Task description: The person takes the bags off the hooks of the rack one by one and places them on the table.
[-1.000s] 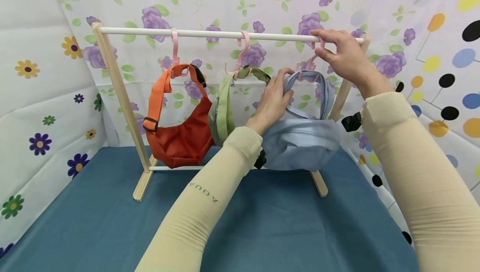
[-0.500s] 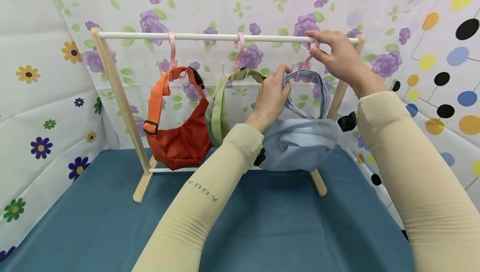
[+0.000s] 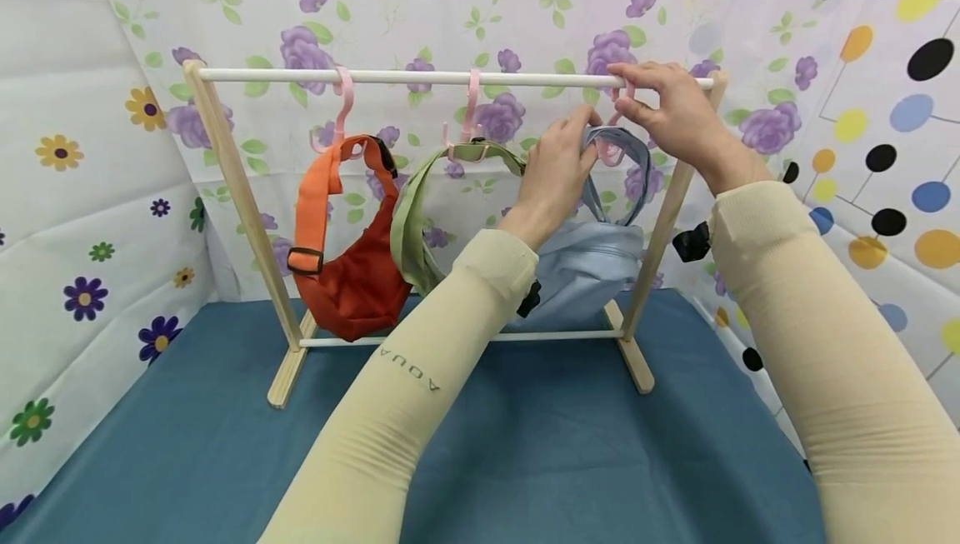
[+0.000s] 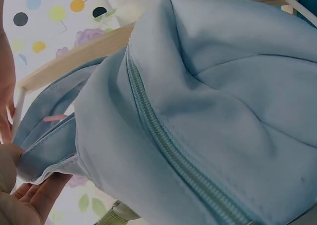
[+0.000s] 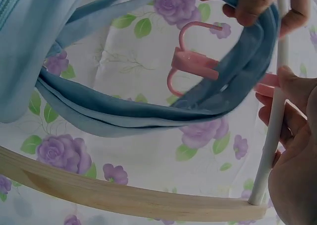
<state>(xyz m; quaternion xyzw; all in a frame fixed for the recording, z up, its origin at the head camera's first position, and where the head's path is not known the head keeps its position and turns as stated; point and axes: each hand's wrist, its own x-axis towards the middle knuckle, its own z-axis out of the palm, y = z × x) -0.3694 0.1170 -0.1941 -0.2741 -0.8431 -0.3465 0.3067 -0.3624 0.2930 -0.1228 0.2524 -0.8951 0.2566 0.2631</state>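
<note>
My left hand (image 3: 553, 173) pinches the looped strap of a light blue zippered bag (image 3: 588, 269) near its top. The left wrist view shows the bag's body (image 4: 237, 106) close up, with the strap between thumb and fingers. My right hand (image 3: 675, 111) is at the white rail (image 3: 525, 78), its thumb and fingers pinching the top of a pink hook (image 3: 611, 150). In the right wrist view, the hook's prongs (image 5: 195, 64) lie within the strap loop (image 5: 218, 98). Whether the strap bears on them cannot be told. My left forearm hides part of the bag.
A green bag (image 3: 411, 232) hangs on the middle pink hook (image 3: 472, 107), left of my left hand. An orange-red bag (image 3: 356, 286) hangs from another pink hook (image 3: 344, 102). The wooden rack (image 3: 243, 194) stands on a blue cloth (image 3: 525, 444) before patterned sheets.
My left hand has risen and moved right with the blue strap, and the bag body has swung back. The green bag has shifted left. My right hand has stayed at the hook.
</note>
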